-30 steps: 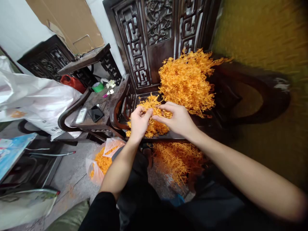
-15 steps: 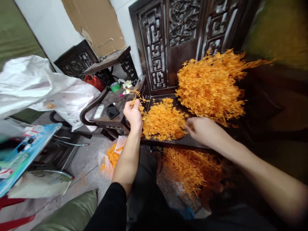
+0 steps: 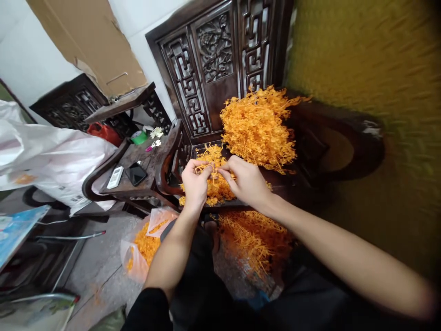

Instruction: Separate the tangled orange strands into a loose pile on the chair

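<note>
My left hand point(image 3: 194, 182) and my right hand point(image 3: 244, 180) meet over the seat of a dark carved wooden chair point(image 3: 206, 82). Both pinch a small orange plastic sprig point(image 3: 206, 168) between their fingertips. Under them lies a low heap of loose orange bits point(image 3: 211, 189) on the seat. A big bunch of orange artificial sprigs point(image 3: 257, 126) leans against the chair back just beyond my right hand. More orange sprigs point(image 3: 255, 239) lie on the floor below the seat.
A side table point(image 3: 138, 170) to the left carries a phone point(image 3: 135, 174), a remote point(image 3: 115, 177) and green tape. A clear bag of orange pieces point(image 3: 143, 243) sits on the floor. White plastic bags point(image 3: 51, 156) pile at the far left. Cardboard leans on the wall.
My left hand came back from the left with a sprig and my right hand moved in from the right. Both now meet on the sprig above the heap.
</note>
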`<move>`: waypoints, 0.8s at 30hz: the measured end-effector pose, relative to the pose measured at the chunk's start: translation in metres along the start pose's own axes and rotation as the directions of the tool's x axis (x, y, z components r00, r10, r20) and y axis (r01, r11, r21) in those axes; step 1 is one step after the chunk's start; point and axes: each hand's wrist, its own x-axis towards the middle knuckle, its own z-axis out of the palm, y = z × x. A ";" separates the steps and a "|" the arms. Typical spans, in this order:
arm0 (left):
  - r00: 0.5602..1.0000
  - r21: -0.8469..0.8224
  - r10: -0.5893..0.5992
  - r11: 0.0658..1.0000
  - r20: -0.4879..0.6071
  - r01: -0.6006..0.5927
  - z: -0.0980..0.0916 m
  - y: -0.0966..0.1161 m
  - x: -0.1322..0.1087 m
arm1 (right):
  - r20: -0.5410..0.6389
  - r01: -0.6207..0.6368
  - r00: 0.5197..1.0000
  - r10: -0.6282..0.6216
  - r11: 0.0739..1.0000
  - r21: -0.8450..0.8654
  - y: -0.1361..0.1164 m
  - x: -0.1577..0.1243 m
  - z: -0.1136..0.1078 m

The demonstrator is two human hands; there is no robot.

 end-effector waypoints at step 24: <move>0.993 -0.507 -0.064 0.855 0.098 0.105 -0.044 0.035 0.028 | 0.425 -0.331 0.899 0.110 0.805 0.492 -0.025 -0.011 -0.001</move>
